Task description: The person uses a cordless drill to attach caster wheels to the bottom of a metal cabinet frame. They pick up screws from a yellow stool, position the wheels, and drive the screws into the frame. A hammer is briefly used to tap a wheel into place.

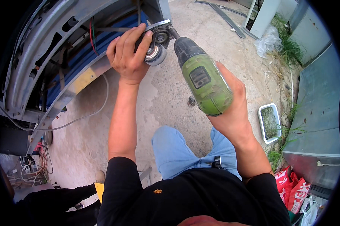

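My left hand [129, 56] is wrapped round a caster [158, 56] with a grey wheel and a metal plate. It presses the caster against the corner of a large metal frame [100, 64]. A green cordless drill [205, 81] with a black chuck is gripped in my right hand [234, 105]. The bit [174, 32] points up and left and meets the plate beside the wheel; the fastener at its tip is too small to make out. My palm and the drill body hide the drill's handle.
Inside the frame are blue panels and red and green wires [92, 35]. A grey cable [83, 122] loops below it. A small caster-like part [191, 101] lies on the concrete. At right stand a white tub [270, 123] and a grey metal panel [317, 105]. Another person's dark-clothed leg [60, 197] is lower left.
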Available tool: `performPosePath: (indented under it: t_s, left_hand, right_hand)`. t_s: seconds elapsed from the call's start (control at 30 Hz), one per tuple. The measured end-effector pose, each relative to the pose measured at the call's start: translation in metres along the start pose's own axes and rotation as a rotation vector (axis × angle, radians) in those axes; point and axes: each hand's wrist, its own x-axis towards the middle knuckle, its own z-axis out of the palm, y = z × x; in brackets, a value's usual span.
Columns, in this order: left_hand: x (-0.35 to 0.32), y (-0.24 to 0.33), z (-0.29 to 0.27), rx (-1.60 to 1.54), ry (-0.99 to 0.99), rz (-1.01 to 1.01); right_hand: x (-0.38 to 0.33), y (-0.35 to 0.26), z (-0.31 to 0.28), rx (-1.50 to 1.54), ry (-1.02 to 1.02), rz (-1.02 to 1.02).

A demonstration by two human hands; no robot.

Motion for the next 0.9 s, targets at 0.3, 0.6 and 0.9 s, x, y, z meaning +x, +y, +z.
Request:
performPosePath:
  t_s: [0.3, 0.6, 0.9]
  left_hand:
    - [0.002, 0.001, -0.002, -0.021, -0.033, -0.028]
    - [-0.001, 0.002, 0.0, 0.006, -0.051, -0.041]
    - [0.0, 0.006, 0.001, 0.001, -0.049, -0.063]
  right_hand:
    - [0.01, -0.021, -0.013, -0.065, -0.087, 0.098]
    - [0.017, -0.023, -0.02, -0.036, -0.161, 0.128]
    - [0.019, -0.027, -0.025, -0.06, -0.183, 0.172]
